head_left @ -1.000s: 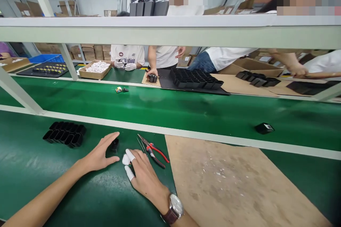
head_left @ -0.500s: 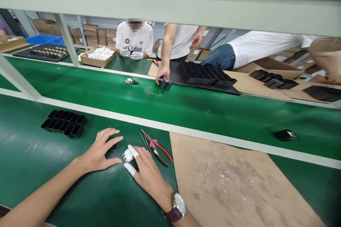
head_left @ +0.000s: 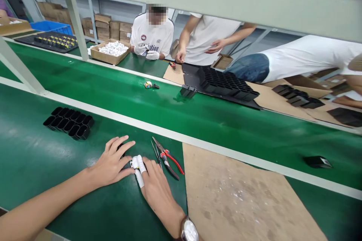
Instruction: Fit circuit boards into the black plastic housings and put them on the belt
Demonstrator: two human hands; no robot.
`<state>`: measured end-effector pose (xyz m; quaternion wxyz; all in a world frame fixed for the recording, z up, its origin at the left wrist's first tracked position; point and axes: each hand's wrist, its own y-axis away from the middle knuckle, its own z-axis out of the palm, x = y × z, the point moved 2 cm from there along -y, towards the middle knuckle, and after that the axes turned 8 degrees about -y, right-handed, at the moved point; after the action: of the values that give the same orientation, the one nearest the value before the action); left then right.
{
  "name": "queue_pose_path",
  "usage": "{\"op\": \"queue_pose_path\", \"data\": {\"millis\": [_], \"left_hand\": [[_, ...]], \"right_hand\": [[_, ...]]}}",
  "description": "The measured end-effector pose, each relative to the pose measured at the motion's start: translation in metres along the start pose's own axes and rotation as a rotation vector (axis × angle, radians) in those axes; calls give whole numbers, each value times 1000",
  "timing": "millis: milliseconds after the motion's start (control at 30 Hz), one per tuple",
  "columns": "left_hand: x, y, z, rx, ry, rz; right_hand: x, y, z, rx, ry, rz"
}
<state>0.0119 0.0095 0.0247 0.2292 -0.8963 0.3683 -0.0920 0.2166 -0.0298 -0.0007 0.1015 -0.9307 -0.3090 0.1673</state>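
Green bench (head_left: 25, 165) meets wht rail (head_left: 118, 119) at its far edge, brown board (head_left: 240, 199) to the R, w/ a strip of bench btwn board's L edge & R hand (head_left: 157, 184). L hand (head_left: 111, 162) is spread, R hand pinching; blk cups (head_left: 68, 123) sit well apart from L hand, pliers (head_left: 169, 162) & tweezers (head_left: 157, 153) near R fingers. Wht part (head_left: 135, 162) is in R pinch, L fingertips at its edge

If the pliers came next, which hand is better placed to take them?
Probably the right hand: the pliers lie just beyond its knuckles. The left hand is farther off. Both have fingertips at the white part, so either would have to leave it.
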Motion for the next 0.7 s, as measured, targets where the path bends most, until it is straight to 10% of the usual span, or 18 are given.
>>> {"op": "queue_pose_path", "data": {"millis": [700], "left_hand": [[0, 2, 7, 25, 96, -23]], "right_hand": [[-5, 3, 8, 21, 40, -22]]}}
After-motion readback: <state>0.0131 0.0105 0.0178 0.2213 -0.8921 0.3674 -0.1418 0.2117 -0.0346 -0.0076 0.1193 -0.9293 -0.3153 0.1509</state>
